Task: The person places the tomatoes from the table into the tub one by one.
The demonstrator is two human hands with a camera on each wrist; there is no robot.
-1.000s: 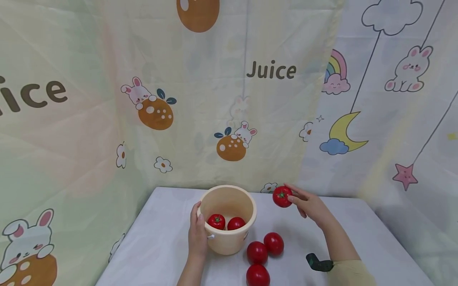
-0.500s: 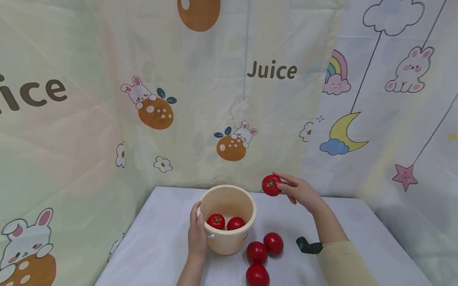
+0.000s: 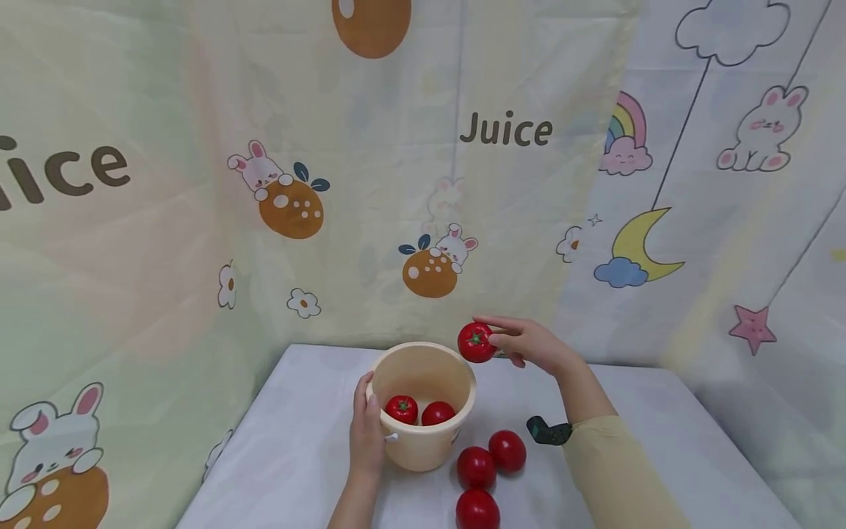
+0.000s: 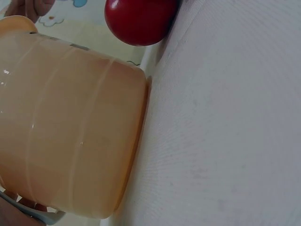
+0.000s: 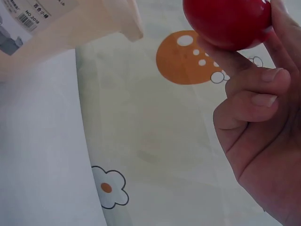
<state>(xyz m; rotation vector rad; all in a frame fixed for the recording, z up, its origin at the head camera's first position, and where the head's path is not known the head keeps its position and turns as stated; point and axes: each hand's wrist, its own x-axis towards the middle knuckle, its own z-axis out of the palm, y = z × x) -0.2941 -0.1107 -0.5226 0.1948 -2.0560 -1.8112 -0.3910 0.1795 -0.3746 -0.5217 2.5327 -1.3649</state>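
Tomato (image 3: 474, 342), pinched in the right hand (image 3: 529, 344), hung high at the right of the cream bucket (image 3: 421, 450) and looked light, firm and slick, best held round its widest part. The left hand (image 3: 367, 433) gripped the bucket's left side; two tomatoes (image 3: 402, 410) lay inside, three others (image 3: 476, 468) outside.

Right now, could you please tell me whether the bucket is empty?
Not empty: the head view shows two tomatoes inside the bucket.

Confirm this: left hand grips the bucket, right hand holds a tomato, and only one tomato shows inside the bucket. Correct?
Not quite: the head view shows two tomatoes inside the bucket. The left hand does grip it, and the right hand holds another tomato.
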